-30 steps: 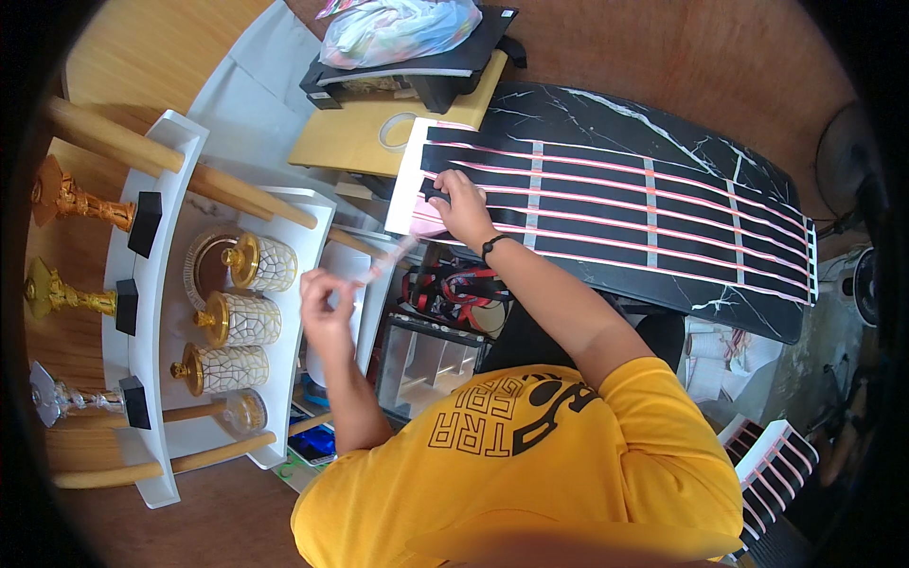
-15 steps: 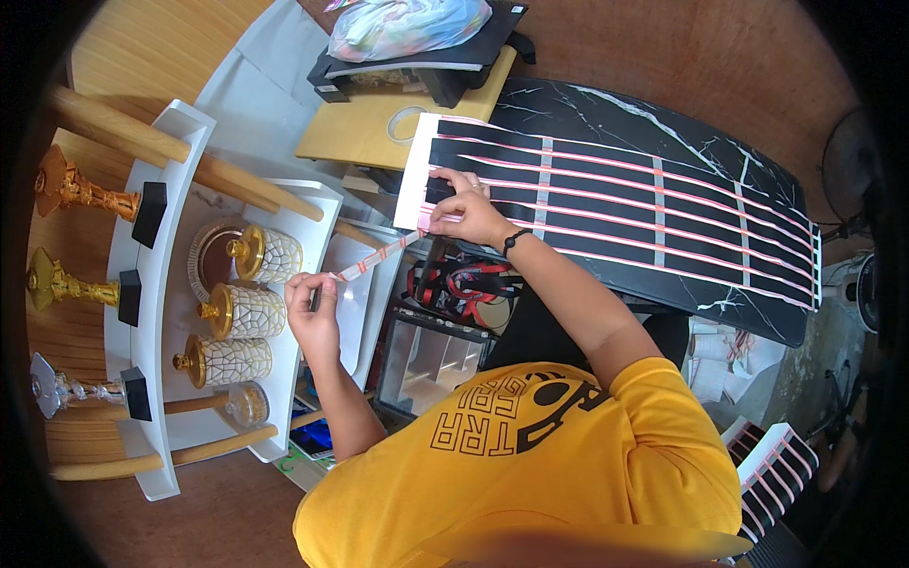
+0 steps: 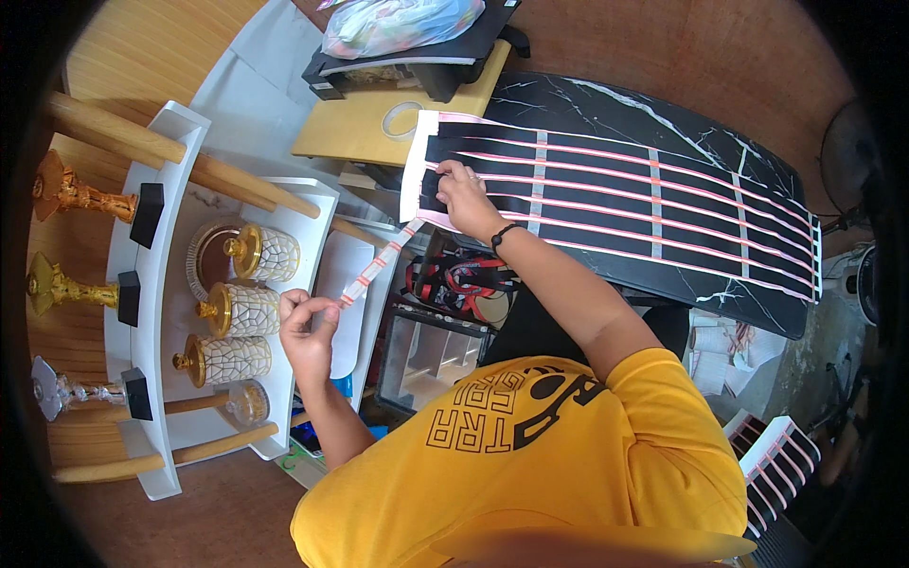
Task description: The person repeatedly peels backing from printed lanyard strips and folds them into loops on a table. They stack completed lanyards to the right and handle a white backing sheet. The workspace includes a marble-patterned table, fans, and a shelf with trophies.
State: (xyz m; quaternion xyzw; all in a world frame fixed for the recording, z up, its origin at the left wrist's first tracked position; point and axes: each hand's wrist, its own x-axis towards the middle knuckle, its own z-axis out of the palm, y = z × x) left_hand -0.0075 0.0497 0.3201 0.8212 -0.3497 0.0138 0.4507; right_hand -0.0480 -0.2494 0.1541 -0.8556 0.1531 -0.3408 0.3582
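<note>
A printed strip of tape point(image 3: 381, 258), pale with red marks, runs slantwise from the near left corner of a black striped sheet point(image 3: 592, 185) down to my left hand point(image 3: 311, 327). My left thumb and fingers pinch its lower end. My right hand point(image 3: 466, 201) lies on the sheet's left end, beside the white border strip point(image 3: 417, 166), with its bent fingers touching the black bands; nothing shows in its grasp. Pink-and-white lines run lengthwise along the sheet, and grey cross strips point(image 3: 655, 204) lie over them.
Beneath the sheet is a black marble-patterned table point(image 3: 772, 175). A tape roll point(image 3: 402, 119) rests on a yellow board point(image 3: 331, 133) at the back. To the left, a white shelf point(image 3: 308, 213) holds gold-lidded jars point(image 3: 244, 310). A drawer unit point(image 3: 426, 360) stands below the table's left end.
My right hand has shifted from the sheet's corner, where it was at the tape's upper end, slightly farther onto the bands. My left hand has moved slightly down and left, still pinching the tape.
</note>
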